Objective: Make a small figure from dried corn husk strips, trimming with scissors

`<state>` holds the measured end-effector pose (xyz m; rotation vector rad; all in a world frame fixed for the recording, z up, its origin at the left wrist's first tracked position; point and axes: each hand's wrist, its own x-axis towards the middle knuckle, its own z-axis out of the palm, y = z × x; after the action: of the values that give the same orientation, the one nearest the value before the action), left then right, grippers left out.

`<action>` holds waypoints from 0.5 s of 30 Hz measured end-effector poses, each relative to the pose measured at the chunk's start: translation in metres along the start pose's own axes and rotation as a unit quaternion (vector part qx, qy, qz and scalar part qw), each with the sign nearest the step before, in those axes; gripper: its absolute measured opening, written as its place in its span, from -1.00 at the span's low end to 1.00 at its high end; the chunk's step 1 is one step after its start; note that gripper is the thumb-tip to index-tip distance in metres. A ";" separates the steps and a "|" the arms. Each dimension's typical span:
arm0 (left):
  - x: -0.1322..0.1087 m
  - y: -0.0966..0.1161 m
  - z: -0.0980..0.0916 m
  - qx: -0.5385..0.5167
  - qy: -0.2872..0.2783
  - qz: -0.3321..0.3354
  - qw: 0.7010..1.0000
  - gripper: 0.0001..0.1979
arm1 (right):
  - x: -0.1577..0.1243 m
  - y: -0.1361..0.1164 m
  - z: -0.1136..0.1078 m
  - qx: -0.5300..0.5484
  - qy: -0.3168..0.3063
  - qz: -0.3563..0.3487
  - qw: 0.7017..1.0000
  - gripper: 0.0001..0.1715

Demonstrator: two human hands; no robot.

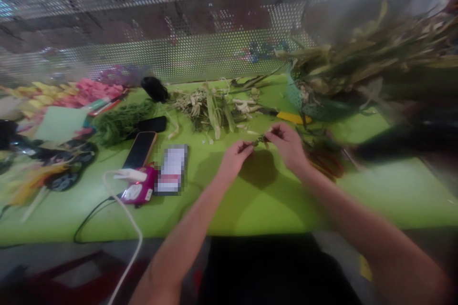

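Note:
Both my hands meet over the middle of the green table (272, 200). My left hand (236, 156) and my right hand (287, 144) each pinch one end of a small green plant piece (260, 141) held between them just above the tabletop. The fingers of both hands are closed on it. Just behind my hands lies a heap of cut stems and leaf trimmings (211, 107). The picture is blurred, so the piece's exact shape is unclear.
A teal basket (315, 105) of long leafy stalks stands at the back right, a yellow-handled tool (293, 117) beside it. To the left lie a phone (140, 149), a magenta power bank (138, 190) with a white cable, green sprigs, and pink and yellow flowers (71, 93). A perforated metal screen closes the back.

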<state>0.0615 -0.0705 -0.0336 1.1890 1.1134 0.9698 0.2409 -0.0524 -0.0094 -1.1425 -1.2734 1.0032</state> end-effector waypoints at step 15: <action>0.000 0.001 0.001 0.049 -0.055 0.021 0.997 -0.74 | -0.003 -0.009 -0.001 0.063 -0.013 0.045 0.997 -0.79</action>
<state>0.0626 -0.0706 -0.0330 1.3338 1.0628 0.8791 0.2413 -0.0569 -0.0014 -1.0996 -1.1702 1.1515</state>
